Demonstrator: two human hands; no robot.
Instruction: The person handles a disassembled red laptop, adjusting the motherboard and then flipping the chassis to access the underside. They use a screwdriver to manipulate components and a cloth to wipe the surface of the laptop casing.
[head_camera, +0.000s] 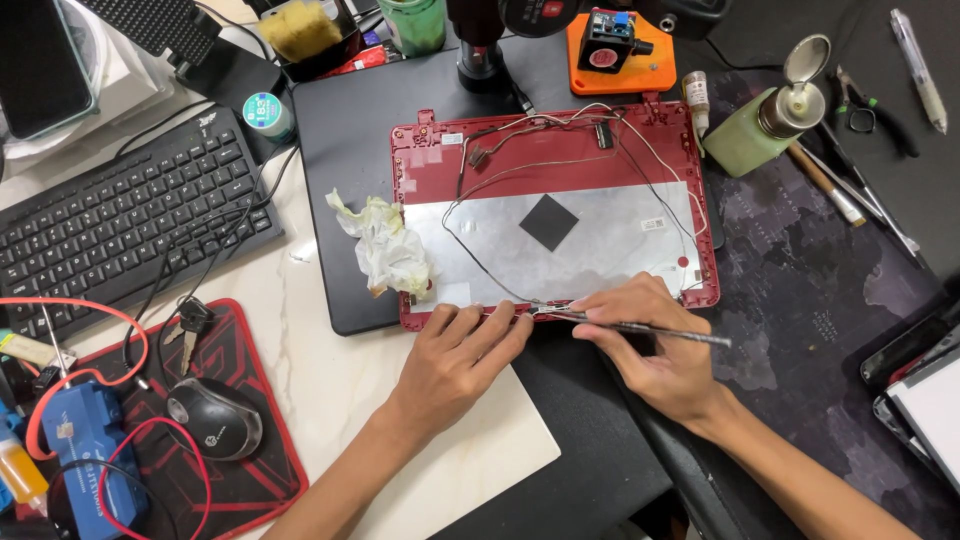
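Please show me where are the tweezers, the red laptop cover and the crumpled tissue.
tweezers (640, 327), head view, middle of the shaft.
red laptop cover (420, 165), head view, left red border.
crumpled tissue (388, 250), head view, its centre.

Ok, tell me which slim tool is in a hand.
The thin metal tool in the right hand, tip at the red cover's near edge; the others lie untouched far right.
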